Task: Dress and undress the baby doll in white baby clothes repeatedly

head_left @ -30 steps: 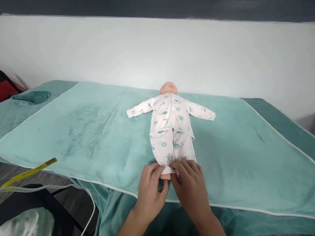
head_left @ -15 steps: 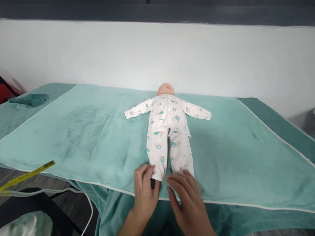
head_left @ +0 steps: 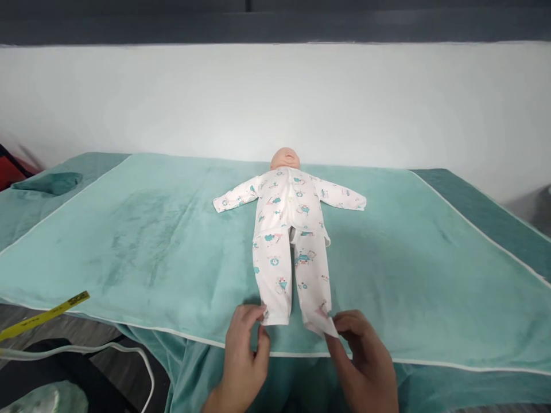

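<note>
A baby doll lies on its back, dressed in a white long-sleeved top and matching white trousers with small teal and pink prints. Both sleeves are spread out sideways. At the hem of the left-hand trouser leg, my left hand has its index fingertip against the outer edge, with thumb and index finger apart. My right hand pinches the outer corner of the right-hand trouser cuff and pulls it outward, so the hem there is lifted and slanted. No feet show below the cuffs.
The doll lies on a light teal blanket with white piping, over darker teal cloth. A white wall stands behind. At lower left are a yellow strip, a pale cable and a black item. Something red sits far left.
My left hand has loosened from the left-hand cuff, which now lies flatter. My right hand has moved right and taken hold of the right-hand cuff. The view has shifted slightly.
</note>
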Motion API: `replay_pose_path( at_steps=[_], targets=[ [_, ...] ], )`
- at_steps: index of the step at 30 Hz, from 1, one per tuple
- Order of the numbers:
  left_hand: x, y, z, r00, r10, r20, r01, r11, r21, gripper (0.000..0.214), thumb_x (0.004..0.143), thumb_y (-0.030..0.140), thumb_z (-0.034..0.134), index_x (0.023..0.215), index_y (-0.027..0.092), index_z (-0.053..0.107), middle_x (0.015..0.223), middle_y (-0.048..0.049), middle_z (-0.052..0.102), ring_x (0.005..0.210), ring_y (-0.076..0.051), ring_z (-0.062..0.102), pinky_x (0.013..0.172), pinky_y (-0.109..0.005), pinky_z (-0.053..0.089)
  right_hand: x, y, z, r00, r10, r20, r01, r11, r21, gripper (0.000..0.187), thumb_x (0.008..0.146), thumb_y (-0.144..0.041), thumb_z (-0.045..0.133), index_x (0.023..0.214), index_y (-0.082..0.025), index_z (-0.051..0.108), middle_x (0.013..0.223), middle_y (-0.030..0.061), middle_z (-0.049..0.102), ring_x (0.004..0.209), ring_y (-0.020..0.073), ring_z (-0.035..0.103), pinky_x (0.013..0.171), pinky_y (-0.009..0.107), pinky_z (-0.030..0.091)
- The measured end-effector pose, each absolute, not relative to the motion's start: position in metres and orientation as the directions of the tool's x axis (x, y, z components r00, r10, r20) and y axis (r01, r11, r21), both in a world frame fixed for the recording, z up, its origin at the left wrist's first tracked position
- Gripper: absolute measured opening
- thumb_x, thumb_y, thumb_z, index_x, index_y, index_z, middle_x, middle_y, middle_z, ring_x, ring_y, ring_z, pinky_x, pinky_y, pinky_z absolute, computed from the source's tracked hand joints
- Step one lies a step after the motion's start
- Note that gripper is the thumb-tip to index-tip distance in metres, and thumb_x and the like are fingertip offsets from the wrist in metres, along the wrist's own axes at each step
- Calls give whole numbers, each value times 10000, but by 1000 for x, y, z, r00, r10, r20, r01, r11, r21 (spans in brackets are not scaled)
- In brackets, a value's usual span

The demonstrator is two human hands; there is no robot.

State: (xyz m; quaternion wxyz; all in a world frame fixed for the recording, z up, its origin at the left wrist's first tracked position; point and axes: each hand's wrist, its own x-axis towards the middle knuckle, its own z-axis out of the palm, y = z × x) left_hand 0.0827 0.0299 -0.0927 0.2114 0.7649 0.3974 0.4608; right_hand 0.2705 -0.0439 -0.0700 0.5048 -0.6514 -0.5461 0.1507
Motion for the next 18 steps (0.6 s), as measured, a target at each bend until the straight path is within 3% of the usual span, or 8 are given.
replay_pose_path(
  at_steps=[5,9,12,14,18],
  targets=[
    [64,76,-71,215,805,553,422,-588,690,220,900,108,478,1064,226,565,917,-38,611,866,-171,611,759,-311,533,297,-38,-56,76,978,195,642,102,-760,84,929,-294,558,863,-242,568,797,-2,638,706,152,636,620,245,518],
    [82,126,-45,257,829,496,507,-553,662,209,913,213,530,1111,213,597,1093,-75,601,1025,-210,581,869,-365,513,322,-6,-36,199,911,362,743,101,-662,110,929,-337,565,899,-231,574,850,28,639,754,173,625,655,283,506],
    [117,149,-28,358,786,504,564,-613,554,263,879,203,571,1139,215,605,1164,-87,562,1109,-238,528,962,-411,467,322,37,-26,206,840,502,851,100,-516,225,918,-328,568,1120,-229,564,1108,94,627,993,239,609,799,366,512],
    [141,159,-21,397,773,495,648,-618,445,291,847,179,595,1136,208,609,1163,-98,544,1081,-259,512,920,-423,466,316,68,-22,137,840,525,913,99,-397,325,914,-259,540,1235,-213,532,1224,124,585,1117,276,549,879,414,484],
    [169,169,-16,430,774,465,768,-584,262,138,866,184,573,984,201,642,1044,-96,555,961,-261,514,779,-393,449,308,118,-19,59,858,510,979,50,-197,223,878,-157,528,1081,-194,612,1117,116,615,1012,282,530,808,398,436]
  ],
)
